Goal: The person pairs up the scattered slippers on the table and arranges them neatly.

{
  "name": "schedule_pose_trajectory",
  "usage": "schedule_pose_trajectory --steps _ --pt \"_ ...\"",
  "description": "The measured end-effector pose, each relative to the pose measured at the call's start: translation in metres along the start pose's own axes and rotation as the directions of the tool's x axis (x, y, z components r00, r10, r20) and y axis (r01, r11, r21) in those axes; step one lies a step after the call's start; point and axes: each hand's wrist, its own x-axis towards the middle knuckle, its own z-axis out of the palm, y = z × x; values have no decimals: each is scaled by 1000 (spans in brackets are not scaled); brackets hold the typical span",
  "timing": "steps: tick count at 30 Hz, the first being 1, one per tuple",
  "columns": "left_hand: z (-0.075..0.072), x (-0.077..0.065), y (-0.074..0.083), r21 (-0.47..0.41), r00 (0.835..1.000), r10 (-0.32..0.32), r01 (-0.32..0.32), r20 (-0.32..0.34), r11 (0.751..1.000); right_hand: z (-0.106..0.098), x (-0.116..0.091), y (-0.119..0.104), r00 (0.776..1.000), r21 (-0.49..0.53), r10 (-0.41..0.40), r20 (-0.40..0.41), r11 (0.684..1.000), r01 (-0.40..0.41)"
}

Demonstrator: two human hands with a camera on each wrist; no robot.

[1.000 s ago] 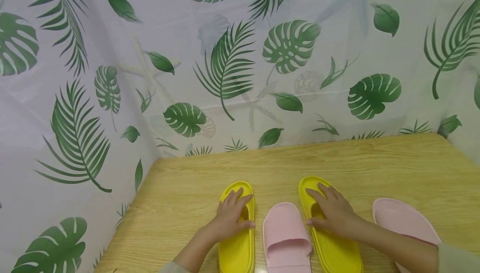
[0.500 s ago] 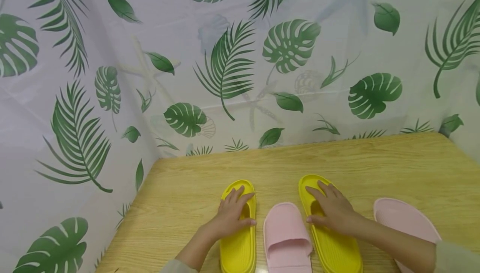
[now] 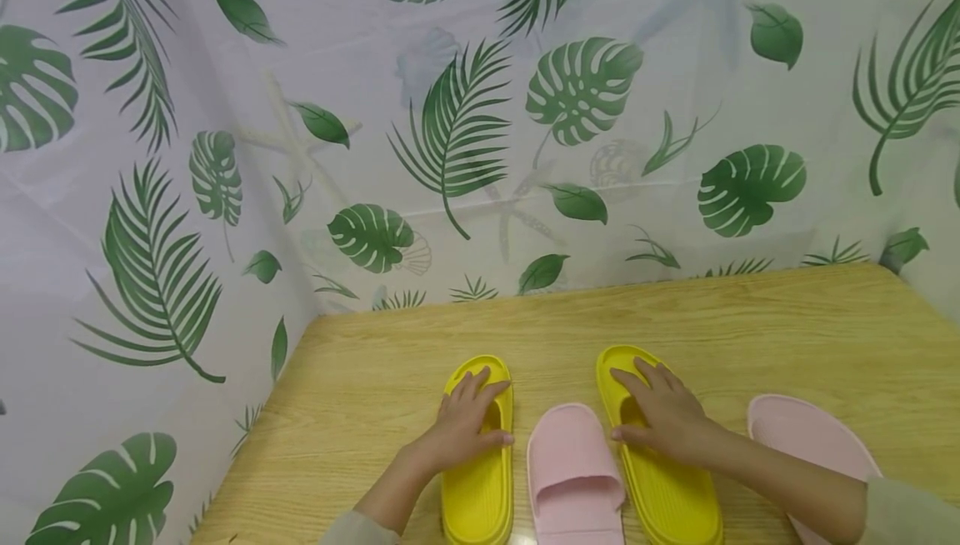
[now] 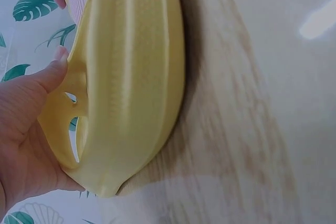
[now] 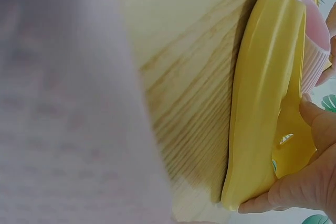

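Note:
In the head view my left hand (image 3: 461,432) grips the left yellow slipper (image 3: 478,499) across its strap, thumb along the inner side and fingers spread over the toe end. My right hand (image 3: 667,420) holds the other yellow slipper (image 3: 678,499) in the same way, its thumb at the strap's inner edge. The left wrist view has the thumb (image 4: 52,74) against the strap, which has holes in it. Seen from the right wrist, the slipper (image 5: 262,98) lies along the table, with fingers at its outer edge. Between the yellow pair lies a pink slipper (image 3: 572,449).
Another pink slipper (image 3: 810,437) lies to the right, partly behind my right forearm. All stand on a wood-grain table (image 3: 390,378). A leaf-patterned cloth (image 3: 480,270) hangs at the table's back and sides.
Both yellow slippers have slid slightly away from me, toward the table's back, together with my hands. The pink slippers have stayed in place.

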Motion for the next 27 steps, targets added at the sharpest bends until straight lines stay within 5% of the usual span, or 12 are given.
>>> schedule_pose_trajectory --steps 27 --pt "1 8 -4 30 1000 28 -27 -11 999 1 5 3 1000 5 3 -9 1000 -3"
